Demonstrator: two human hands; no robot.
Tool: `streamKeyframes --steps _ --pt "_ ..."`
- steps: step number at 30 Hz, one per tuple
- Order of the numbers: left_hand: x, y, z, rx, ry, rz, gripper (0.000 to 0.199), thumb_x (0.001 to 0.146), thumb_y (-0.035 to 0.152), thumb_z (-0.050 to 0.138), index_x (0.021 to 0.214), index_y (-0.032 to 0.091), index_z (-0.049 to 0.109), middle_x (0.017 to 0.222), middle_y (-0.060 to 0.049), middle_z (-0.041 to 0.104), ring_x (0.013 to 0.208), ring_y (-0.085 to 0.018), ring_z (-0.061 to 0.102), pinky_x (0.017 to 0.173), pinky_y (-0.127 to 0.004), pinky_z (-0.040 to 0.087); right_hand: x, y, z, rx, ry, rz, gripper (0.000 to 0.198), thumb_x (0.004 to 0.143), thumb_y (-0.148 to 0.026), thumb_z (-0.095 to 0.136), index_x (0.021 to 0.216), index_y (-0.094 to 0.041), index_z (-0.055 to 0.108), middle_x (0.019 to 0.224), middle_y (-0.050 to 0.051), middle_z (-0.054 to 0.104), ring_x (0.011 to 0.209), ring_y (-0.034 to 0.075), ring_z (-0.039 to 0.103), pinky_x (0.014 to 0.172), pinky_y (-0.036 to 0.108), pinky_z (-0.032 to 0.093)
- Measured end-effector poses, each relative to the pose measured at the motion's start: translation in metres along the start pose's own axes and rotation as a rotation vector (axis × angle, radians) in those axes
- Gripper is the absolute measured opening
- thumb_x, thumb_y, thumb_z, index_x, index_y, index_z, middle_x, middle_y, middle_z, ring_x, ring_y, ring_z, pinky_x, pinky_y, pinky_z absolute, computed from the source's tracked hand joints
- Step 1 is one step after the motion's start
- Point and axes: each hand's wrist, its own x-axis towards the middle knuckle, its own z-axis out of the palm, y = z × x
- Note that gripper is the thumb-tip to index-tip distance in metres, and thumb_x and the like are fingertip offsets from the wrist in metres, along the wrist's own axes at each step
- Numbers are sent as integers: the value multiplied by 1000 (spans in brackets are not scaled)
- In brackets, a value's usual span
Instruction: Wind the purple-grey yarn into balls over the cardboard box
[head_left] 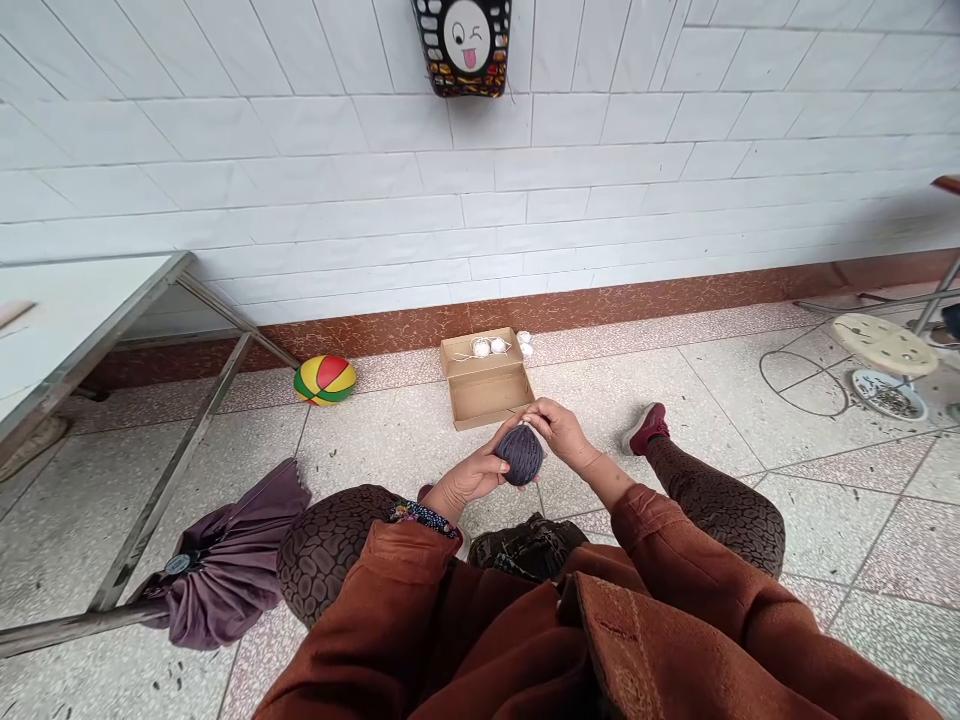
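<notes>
A white tiled wall runs across in front, above a speckled floor. A metal-legged table stands on the left. The person sits in a rust-brown coat, knees apart, a purple cloth bundle on the floor by the left knee. Over to the right I see a round stool. An open cardboard box lies near the wall, with a striped ball to its left. The hands are close together just in front of the box: the left hand cups a dark yarn ball, while the right hand has its fingers bunched at the top; what they pinch, I cannot tell. Small white balls sit in the box's far half.
</notes>
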Motion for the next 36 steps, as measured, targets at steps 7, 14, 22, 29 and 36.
streamKeyframes --steps 7,14,22,29,36 --pt "1 11 2 -117 101 129 80 63 24 67 141 19 47 115 -15 67 91 -29 66 62 -32 46 -29 12 29 -37 -154 128 18 95 -26 44 84 -20 57 75 2 61 70 17 56 67 26 42" --pt "3 15 -9 -178 376 182 56 70 19 68 125 19 58 101 -8 69 85 -21 64 71 -34 50 -32 18 22 -87 -133 113 17 96 -27 45 90 -21 60 80 3 63 73 17 58 71 27 43" --pt "5 16 -13 -20 530 218 55 68 22 77 120 23 58 103 -4 65 87 -18 61 75 -31 49 -36 -2 19 -30 -204 3 18 97 -31 48 87 -21 61 81 3 63 76 17 58 75 28 44" --pt "9 6 -14 480 557 313 67 58 18 84 120 23 59 110 -3 60 107 -21 54 96 -30 39 -31 -36 4 301 -255 69 28 93 -44 54 83 -19 62 71 -1 56 63 13 49 63 25 40" --pt "8 -7 -4 453 307 215 69 62 14 79 125 25 54 119 -6 58 106 -23 52 92 -33 41 -21 -39 -3 408 -143 143 32 91 -49 56 85 -18 64 80 2 61 75 16 54 74 28 43"
